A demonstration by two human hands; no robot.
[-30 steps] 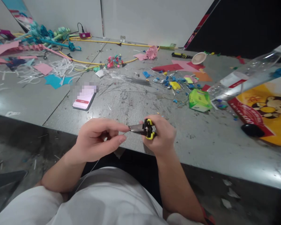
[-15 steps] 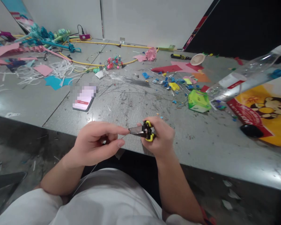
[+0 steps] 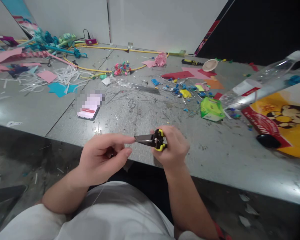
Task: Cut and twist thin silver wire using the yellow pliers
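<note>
My right hand (image 3: 173, 146) is closed around long-nose pliers (image 3: 153, 139) with black and yellow handles. Their dark jaws point left, held just above the front edge of the table. My left hand (image 3: 103, 156) has its index fingertip against the tip of the jaws. Its thumb sits lower, apart from the index finger, and the other fingers curl into the palm. A thin wire (image 3: 99, 192) trails from beneath the left hand across the white shirt; the part inside the hand is hidden.
A phone (image 3: 90, 106) lies on the grey table (image 3: 150, 116) beyond my left hand. Further back lie a bundle of thin wires (image 3: 137, 85), paper scraps (image 3: 177, 74) and white strips (image 3: 67, 74). To the right are a green packet (image 3: 212, 109), a plastic bottle (image 3: 267, 75) and a yellow bag (image 3: 287, 123).
The pliers have shifted slightly left and their jaws have turned a little. My left index fingertip has moved slightly left with the tip. The wire end between finger and thumb no longer shows.
</note>
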